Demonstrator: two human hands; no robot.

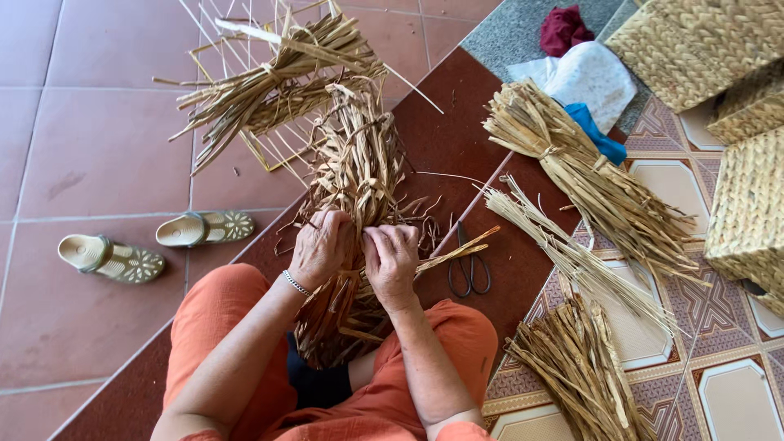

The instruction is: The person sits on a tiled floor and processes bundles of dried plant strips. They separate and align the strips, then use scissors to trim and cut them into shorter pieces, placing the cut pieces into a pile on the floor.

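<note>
A half-woven piece of twisted dry straw (pixel 357 175) lies between my knees, its loose strands pointing away from me. My left hand (pixel 321 247), with a thin bracelet at the wrist, presses on the woven part. My right hand (pixel 392 257) sits right beside it, fingers curled around a few strands, and one flat strand (pixel 457 251) sticks out to the right from under it. Both hands touch the weave at its middle. My legs are in orange trousers (pixel 214 318).
Black-handled scissors (pixel 469 265) lie just right of my right hand. Straw bundles (pixel 600 192) lie to the right, another bundle (pixel 269 82) rests on a wire frame ahead. Finished woven baskets (pixel 747 208) stand at far right. Two sandals (pixel 155 242) sit on the tiles at left.
</note>
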